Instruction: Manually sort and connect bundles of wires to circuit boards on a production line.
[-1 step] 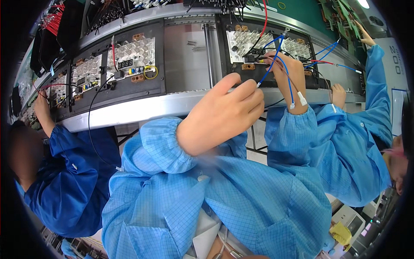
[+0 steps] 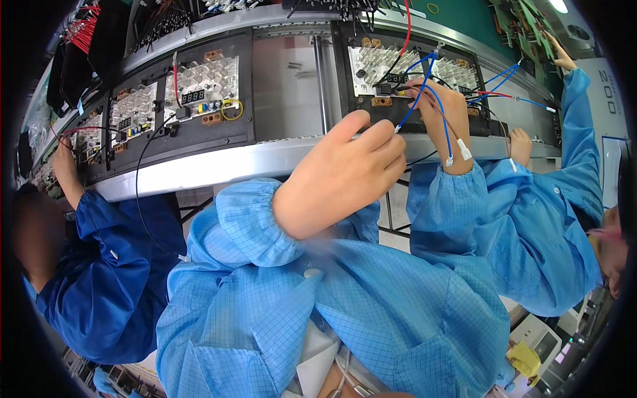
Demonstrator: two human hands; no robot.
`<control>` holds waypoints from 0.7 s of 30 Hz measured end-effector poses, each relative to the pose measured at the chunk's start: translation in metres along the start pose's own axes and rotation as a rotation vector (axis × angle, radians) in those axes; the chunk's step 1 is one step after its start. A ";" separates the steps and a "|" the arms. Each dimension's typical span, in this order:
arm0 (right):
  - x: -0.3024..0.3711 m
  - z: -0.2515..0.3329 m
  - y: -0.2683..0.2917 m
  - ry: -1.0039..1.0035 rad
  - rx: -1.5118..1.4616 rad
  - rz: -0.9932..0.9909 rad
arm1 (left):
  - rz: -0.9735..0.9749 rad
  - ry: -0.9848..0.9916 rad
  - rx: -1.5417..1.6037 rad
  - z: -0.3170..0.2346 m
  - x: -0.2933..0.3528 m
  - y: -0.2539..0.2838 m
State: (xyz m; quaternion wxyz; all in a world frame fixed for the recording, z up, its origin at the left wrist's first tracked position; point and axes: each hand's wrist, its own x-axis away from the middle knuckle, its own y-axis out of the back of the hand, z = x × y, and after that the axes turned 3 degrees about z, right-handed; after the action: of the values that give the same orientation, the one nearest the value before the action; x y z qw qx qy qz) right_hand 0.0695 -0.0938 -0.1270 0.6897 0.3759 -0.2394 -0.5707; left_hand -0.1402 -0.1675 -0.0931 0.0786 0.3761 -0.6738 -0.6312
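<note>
My left hand [image 2: 345,174] is closed in front of the rail, with its fingers curled and their tips hidden. The white-tipped end of a blue wire [image 2: 409,114] meets its knuckles; whether the fingers grip it I cannot tell. My right hand [image 2: 443,111] pinches a brown wire [image 2: 440,106] at the lower edge of a circuit board [image 2: 366,74], beside a small black plug [image 2: 383,89]. White connectors [image 2: 464,150] on the brown and blue wires hang over my right wrist. The board has a digit display and clear round parts, and sits in a black fixture [image 2: 345,46].
Another black fixture [image 2: 246,126] with boards stands to the left along the metal rail [image 2: 199,164]. A co-worker's hand [image 2: 64,162] is at the far left, and another's hand [image 2: 521,147] is at the right. Bundles of black wires [image 2: 345,9] hang at the back.
</note>
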 end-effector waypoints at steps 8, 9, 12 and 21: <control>0.022 0.011 0.014 -0.037 -0.079 -0.093 | 0.085 0.033 0.005 -0.015 -0.005 -0.001; 0.029 0.003 0.016 -0.046 -0.118 -0.136 | 0.106 0.023 -0.014 -0.017 -0.006 -0.001; 0.049 0.010 0.028 0.136 -0.208 -0.308 | 0.142 -0.014 -0.016 -0.024 -0.006 -0.003; 0.137 0.020 0.017 0.711 -0.042 -0.691 | 0.168 -0.119 0.021 -0.042 0.016 -0.019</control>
State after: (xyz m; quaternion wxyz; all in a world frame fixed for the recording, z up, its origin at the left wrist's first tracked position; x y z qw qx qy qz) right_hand 0.0967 -0.2304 -0.1156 0.5067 0.5907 0.1606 -0.6071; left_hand -0.1191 -0.2091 -0.1080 0.0873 0.2810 -0.7129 -0.6365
